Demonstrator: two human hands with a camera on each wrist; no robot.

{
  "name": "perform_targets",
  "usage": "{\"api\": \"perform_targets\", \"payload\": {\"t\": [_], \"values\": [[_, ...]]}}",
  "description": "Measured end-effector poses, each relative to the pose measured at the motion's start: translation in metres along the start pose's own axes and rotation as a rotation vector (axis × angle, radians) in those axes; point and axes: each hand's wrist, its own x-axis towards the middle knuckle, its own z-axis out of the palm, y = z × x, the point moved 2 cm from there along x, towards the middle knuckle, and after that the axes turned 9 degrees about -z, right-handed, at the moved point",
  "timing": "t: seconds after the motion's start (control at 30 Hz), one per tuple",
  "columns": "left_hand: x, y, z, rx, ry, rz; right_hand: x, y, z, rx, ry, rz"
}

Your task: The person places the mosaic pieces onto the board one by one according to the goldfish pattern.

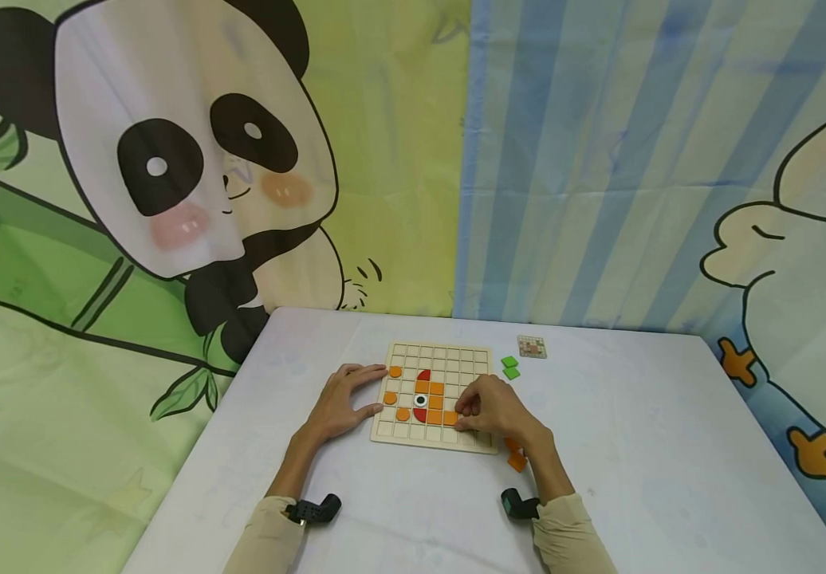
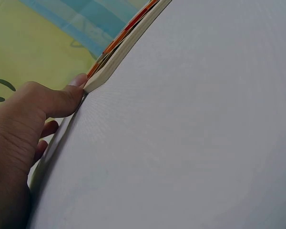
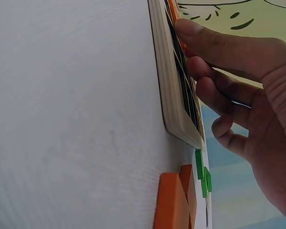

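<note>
A pale wooden grid board [image 1: 402,432] lies on the table, holding orange squares, red rounded pieces, several orange discs [image 1: 403,414] and a white eye piece [image 1: 420,401] with a black centre. The left hand [image 1: 337,405] rests along the board's left edge, fingers extended; its thumb [image 2: 74,98] touches the rim in the left wrist view. Over the board's right part, the right hand [image 1: 497,408] pinches an orange square tile [image 1: 450,418] by thumb and forefinger at the row's right end. Its other fingers [image 3: 224,126] are curled, and the palm partly hides the grid.
Two green tiles [image 1: 510,367] lie right of the board, near a small patterned card [image 1: 532,346]. Loose orange tiles [image 1: 517,461] sit beside the right forearm. The white table [image 1: 643,446] meets a printed cloth backdrop [image 1: 571,159] at its far edge.
</note>
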Motion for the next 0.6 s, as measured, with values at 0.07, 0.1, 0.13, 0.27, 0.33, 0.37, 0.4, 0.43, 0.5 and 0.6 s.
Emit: {"api": "perform_targets", "payload": {"t": [0.07, 0.1, 0.13, 0.27, 0.33, 0.37, 0.4, 0.43, 0.5, 0.6], "values": [[0.0002, 0.0001, 0.0005, 0.001, 0.001, -0.002, 0.0004, -0.0002, 0.0001, 0.004, 0.0, -0.012], [0.0003, 0.0, 0.0007, 0.0, 0.001, -0.003, 0.0007, -0.0005, 0.0003, 0.007, -0.002, -0.016], [0.0001, -0.0002, 0.0007, 0.0, 0.001, -0.005, 0.0012, -0.0005, 0.0008, 0.008, -0.003, -0.022], [-0.0003, -0.0005, 0.0006, -0.003, 0.001, -0.008, 0.0029, -0.0007, 0.0026, -0.026, -0.006, -0.048], [-0.0004, -0.0006, 0.0007, -0.001, 0.001, -0.009, 0.003, -0.0014, 0.0024, -0.047, -0.009, -0.05], [-0.0003, -0.0007, 0.0008, -0.001, 0.001, -0.009, 0.003, -0.0019, 0.0023, -0.056, -0.009, -0.05], [-0.0001, -0.0011, 0.001, -0.001, 0.0, -0.009, 0.003, -0.0024, 0.0021, -0.061, -0.009, -0.049], [0.0001, -0.0012, 0.0011, -0.001, 0.0, -0.009, 0.0029, -0.0029, 0.0017, -0.068, -0.01, -0.047], [0.0003, -0.0016, 0.0012, -0.001, -0.002, -0.011, 0.003, -0.0034, 0.0014, -0.075, -0.011, -0.047], [0.0004, -0.002, 0.0011, -0.004, -0.006, -0.013, 0.0035, -0.0046, 0.0017, -0.08, -0.011, -0.05]]}}
